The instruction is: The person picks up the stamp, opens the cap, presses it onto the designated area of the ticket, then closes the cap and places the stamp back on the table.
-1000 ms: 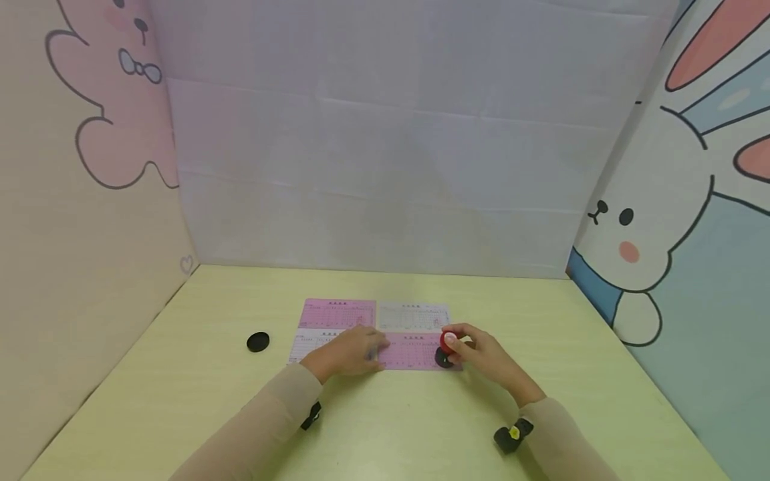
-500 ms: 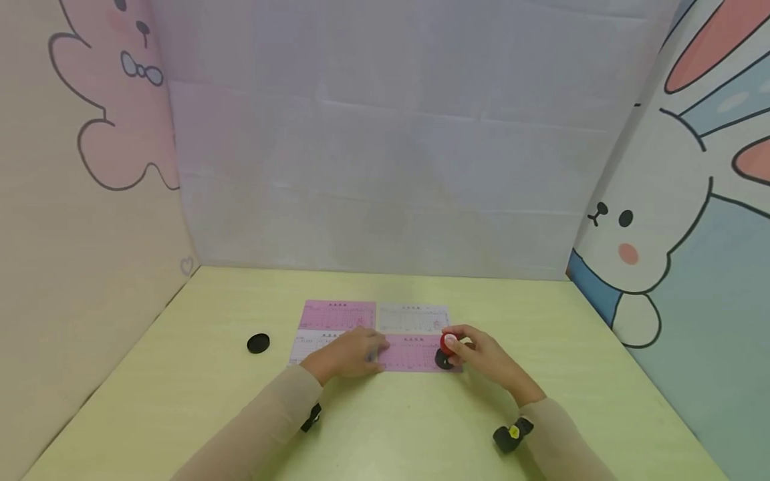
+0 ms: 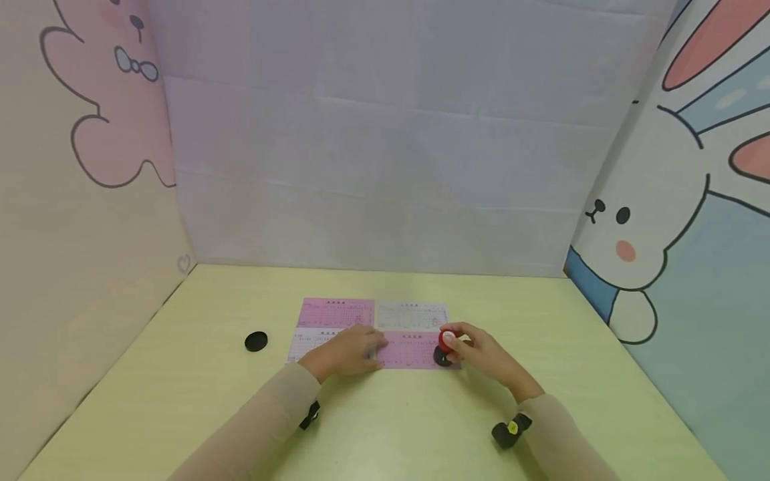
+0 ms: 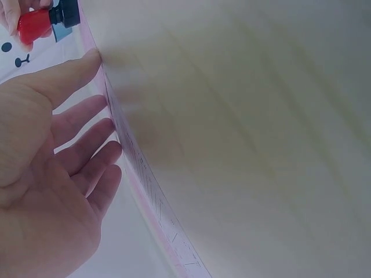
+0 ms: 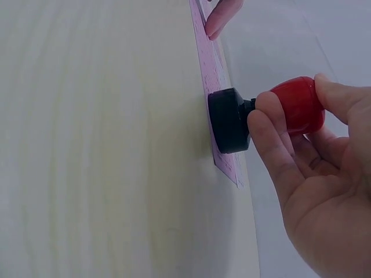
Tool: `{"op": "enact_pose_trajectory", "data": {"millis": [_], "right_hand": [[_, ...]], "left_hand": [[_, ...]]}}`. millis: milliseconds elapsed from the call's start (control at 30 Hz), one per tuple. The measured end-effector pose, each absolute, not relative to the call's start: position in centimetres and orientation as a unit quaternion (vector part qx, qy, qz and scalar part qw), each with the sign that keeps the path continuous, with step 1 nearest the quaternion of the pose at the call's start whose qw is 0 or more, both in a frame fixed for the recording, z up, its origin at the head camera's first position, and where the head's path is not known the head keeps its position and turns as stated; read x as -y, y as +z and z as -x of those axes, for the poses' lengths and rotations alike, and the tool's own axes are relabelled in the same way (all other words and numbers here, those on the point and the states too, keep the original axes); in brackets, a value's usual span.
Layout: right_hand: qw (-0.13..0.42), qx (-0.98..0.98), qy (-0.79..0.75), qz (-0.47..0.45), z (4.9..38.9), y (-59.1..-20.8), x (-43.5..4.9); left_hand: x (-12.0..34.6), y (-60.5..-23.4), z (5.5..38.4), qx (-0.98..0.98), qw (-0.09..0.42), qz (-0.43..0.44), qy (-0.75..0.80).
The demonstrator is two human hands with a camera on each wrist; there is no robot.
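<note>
My right hand (image 3: pixel 484 357) grips the red handle of a stamp (image 5: pixel 298 104), fingers and thumb curled round it. The stamp's round black base stands on the lower right corner of a pink printed slip (image 3: pixel 409 349). On that same slip's left part rest the fingertips of my left hand (image 3: pixel 349 351). In the left wrist view its fingers are spread and only slightly bent, tips at the paper. A white slip (image 3: pixel 303 339) beside it is partly hidden under my left hand and forearm. Behind these two lie another pink slip (image 3: pixel 337 311) and a white one (image 3: pixel 415 316), both with small reddish marks.
A flat black round lid (image 3: pixel 256 341) lies left of the slips on the pale wood table (image 3: pixel 409 427). White sheeting (image 3: pixel 385 153) closes off the back, and side panels with cartoon animals stand left and right. Dark wrist devices (image 3: pixel 511 431) sit on both forearms.
The head view shifts by a few pixels. Both hands, the stamp and the slips keep their places.
</note>
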State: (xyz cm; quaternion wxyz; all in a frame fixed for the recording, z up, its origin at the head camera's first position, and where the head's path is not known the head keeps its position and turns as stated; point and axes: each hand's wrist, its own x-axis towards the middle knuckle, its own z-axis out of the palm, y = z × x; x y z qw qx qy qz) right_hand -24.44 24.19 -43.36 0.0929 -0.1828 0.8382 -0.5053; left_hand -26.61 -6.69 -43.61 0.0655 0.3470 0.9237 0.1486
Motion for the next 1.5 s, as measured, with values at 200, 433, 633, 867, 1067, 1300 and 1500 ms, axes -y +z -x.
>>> {"op": "enact_pose_trajectory", "data": {"millis": [200,433,633,867,1067,1300,1500], "right_hand": [[0.102,-0.836,-0.508,0.178,24.5,-43.3,-24.1],[0.105,-0.835,-0.509,0.179,24.6,-43.2,-24.1],[0.111,-0.834,-0.509,0.178,24.6,-43.1,-24.1],[0.121,-0.832,-0.511,0.178,24.5,-42.9,-24.1],[0.124,-0.828,-0.516,0.18,24.5,-42.7,-24.2],[0.134,-0.829,-0.514,0.173,24.6,-42.2,-24.4],[0.139,-0.831,-0.514,0.162,24.7,-42.3,-24.5]], "left_hand": [[6.8,-43.6,26.5,-0.922,0.07,-0.347,0.156],[6.9,-44.0,26.9,-0.921,0.066,-0.351,0.156],[6.9,-44.2,27.1,-0.922,0.066,-0.349,0.154],[6.9,-43.9,26.7,-0.919,0.073,-0.35,0.164],[6.8,-43.7,26.6,-0.919,0.07,-0.353,0.164],[6.7,-43.9,26.8,-0.922,0.068,-0.346,0.159],[6.8,-43.7,26.7,-0.923,0.071,-0.344,0.16]]}}
